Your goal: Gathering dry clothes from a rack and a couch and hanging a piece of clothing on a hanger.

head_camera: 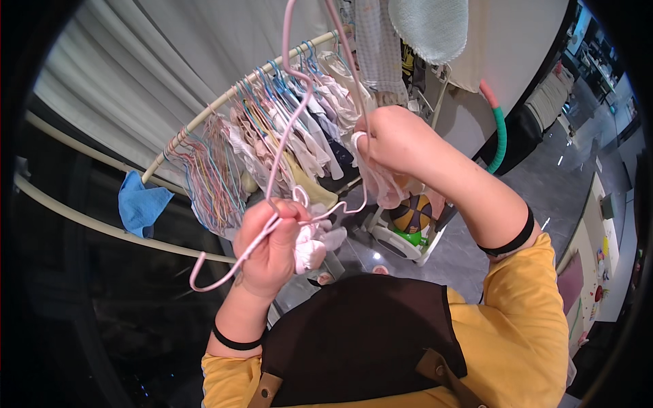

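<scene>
Close before me is a pink clothes hanger with its hook pointing to the lower left. My left hand grips it at the twisted neck. White cloth, bunched up, hangs beside that hand's fingers; whether the hand holds it too is hard to see. At the hanger's far side my right hand is closed on a thin pale pink garment with a whitish band at its top. The hanger's wire passes by the right fingers, which are partly hidden.
A cream rail carries many small garments and a cluster of bare hangers. A blue cloth drapes near its left end. Below on the floor, a white wheeled frame holds a ball. White curtains hang behind.
</scene>
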{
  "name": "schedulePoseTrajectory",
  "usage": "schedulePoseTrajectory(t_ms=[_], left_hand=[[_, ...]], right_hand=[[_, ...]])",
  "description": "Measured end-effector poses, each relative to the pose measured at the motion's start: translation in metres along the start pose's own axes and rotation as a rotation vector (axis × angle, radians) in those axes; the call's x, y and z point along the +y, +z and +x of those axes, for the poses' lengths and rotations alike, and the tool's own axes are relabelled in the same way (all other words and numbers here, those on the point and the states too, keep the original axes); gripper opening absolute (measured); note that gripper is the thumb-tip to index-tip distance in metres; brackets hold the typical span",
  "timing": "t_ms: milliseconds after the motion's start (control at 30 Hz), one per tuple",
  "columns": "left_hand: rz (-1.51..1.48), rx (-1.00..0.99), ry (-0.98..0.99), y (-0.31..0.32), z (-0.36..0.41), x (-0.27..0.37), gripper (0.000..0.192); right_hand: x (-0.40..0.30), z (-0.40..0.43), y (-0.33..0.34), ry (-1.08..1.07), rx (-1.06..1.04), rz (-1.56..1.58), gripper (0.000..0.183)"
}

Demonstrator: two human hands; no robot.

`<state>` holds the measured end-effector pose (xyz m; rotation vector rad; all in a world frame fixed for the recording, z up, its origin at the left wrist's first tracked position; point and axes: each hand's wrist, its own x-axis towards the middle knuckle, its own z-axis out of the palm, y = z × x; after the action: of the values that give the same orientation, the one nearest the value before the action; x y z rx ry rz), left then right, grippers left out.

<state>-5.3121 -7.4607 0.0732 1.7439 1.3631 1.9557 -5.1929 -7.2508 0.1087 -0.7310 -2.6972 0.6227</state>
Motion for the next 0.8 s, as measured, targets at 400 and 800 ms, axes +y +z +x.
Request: schedulePoseTrajectory(t_ms=[400, 800], left_hand=[[0.172, -0.180, 0.082, -0.007, 0.001, -0.010, 0.010], [0.602, -0.696, -0.388, -0.074, 0.017, 0.022, 0.008]], right_hand=[[-0.013, 0.012, -0.050, 0.136, -0.008, 0.552, 0.025], [0.051, 0.018, 0.041, 0.263, -0.278, 0.384, 0.018]])
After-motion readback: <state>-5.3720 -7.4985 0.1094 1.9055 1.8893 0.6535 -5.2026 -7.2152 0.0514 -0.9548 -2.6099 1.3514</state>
